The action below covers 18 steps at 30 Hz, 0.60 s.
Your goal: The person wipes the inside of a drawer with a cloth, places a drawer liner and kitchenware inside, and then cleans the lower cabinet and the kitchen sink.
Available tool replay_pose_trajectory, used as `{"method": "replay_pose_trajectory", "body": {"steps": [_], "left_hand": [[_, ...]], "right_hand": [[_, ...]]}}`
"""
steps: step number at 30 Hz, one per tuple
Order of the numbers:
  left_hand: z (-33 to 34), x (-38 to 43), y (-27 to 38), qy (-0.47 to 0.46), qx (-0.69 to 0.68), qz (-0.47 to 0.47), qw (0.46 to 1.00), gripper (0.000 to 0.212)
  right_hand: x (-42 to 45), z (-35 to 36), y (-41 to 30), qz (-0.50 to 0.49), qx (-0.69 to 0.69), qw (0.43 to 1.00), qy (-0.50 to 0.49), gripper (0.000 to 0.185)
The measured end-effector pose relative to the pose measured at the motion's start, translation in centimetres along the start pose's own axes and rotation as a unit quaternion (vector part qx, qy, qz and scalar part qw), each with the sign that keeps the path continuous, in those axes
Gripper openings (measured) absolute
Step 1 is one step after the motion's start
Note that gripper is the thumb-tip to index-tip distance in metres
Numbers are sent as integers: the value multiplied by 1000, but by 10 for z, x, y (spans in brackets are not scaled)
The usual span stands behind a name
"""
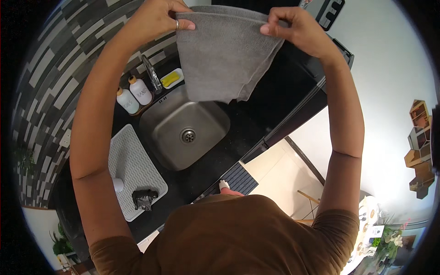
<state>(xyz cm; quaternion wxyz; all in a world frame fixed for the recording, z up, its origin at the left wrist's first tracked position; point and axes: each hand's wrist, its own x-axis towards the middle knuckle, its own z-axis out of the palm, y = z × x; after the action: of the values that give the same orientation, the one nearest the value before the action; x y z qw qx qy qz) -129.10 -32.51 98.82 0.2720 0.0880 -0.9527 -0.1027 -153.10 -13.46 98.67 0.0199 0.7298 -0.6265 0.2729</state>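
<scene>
A grey ribbed cloth [228, 55] hangs in layers between my raised hands, above the far side of a stainless steel sink [165, 147]. My left hand [168, 20] pinches its upper left corner between thumb and fingers, with a ring on the thumb side. The upper right corner is gripped by my right hand [290, 29]. The cloth's lower edge hangs free and hides part of the sink's back rim and the black countertop [251, 127].
Behind the sink stand a chrome faucet [151, 74], two white bottles [140, 90] and a dish with a yellow sponge [170, 79]. A grey drying mat [137, 172] at left holds a crumpled black plastic bag [145, 199]. A striped mat [239, 178] lies on the floor.
</scene>
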Motion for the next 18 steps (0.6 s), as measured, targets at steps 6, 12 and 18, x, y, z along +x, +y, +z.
{"method": "replay_pose_trajectory", "body": {"steps": [6, 12, 18], "left_hand": [[-29, -24, 3, -33, 166, 57, 984, 37], [-34, -41, 0, -118, 227, -13, 967, 45], [-2, -48, 48, 138, 112, 157, 972, 41]], "right_hand": [[9, 17, -7, -114, 80, 990, 15, 27], [6, 30, -6, -37, 141, 988, 41, 29], [-1, 53, -40, -60, 224, 972, 41, 25]]}}
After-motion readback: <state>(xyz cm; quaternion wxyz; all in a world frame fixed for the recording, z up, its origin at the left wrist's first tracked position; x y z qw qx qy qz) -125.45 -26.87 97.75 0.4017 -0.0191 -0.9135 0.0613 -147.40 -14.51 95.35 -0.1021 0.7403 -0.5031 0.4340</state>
